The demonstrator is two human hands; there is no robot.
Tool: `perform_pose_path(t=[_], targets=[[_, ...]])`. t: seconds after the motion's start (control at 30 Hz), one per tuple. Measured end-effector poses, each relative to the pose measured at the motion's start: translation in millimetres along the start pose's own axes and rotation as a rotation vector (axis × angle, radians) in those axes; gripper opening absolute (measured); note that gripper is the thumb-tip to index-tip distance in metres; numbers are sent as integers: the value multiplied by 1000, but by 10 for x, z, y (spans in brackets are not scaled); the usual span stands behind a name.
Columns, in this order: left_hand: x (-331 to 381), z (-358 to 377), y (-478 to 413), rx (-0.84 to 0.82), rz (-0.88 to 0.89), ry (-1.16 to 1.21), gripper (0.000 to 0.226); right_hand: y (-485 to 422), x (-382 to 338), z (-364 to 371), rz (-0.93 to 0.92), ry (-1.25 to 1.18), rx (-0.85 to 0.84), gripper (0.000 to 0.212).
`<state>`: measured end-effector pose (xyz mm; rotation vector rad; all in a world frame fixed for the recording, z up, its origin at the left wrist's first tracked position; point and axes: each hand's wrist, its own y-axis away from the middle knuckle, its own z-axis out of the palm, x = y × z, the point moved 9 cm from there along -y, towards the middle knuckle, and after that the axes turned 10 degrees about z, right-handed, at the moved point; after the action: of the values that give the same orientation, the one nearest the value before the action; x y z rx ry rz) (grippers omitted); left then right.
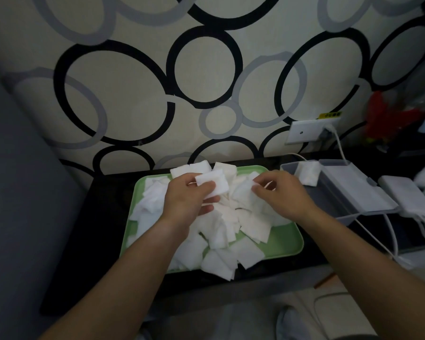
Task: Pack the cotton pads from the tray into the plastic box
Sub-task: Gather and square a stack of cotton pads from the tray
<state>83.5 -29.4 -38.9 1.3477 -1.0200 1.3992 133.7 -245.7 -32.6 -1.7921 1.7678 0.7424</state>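
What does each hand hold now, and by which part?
The left hand grips a small stack of cotton pads by its near edge; the right hand pinches one pad by its top corner.

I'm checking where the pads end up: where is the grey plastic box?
In the head view, the grey plastic box sits right of the green plastic tray, beyond the right hand, with a white charger block at its right.

A white rectangular charger block (pixel 407 195) with white cables lies at the right edge of the black table (pixel 103 217). A white wall socket plate (pixel 307 133) is mounted above the far edge.
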Motion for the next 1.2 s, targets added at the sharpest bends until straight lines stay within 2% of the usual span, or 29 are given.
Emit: perform_pose_path(t=[0.13,0.23,0.33,0.4,0.5,0.87,1.07,1.2], targets=[[-50,17,19,2,-15,-17,11,5,-6,-60,-19,69,69,13],[-75,44,24,2,-19,-12,14,58,-71,-203,45,-222,97,7],[-95,100,35,-5,-40,25,12,139,-153,-67,163,-701,-153,12],[-100,147,44,-22,-55,44,11,204,-221,85,199,-873,-327,11],[-73,237,72,-95,-47,50,17,229,-238,213,188,-810,-380,18],[6,393,147,-259,-32,29,23,185,-213,160,129,-551,-206,8],[-42,413,158,-222,-171,114,32,151,-246,96,49,-421,-102,7],[-23,390,155,-220,-84,19,18,82,-123,1,50,-261,4,18]])
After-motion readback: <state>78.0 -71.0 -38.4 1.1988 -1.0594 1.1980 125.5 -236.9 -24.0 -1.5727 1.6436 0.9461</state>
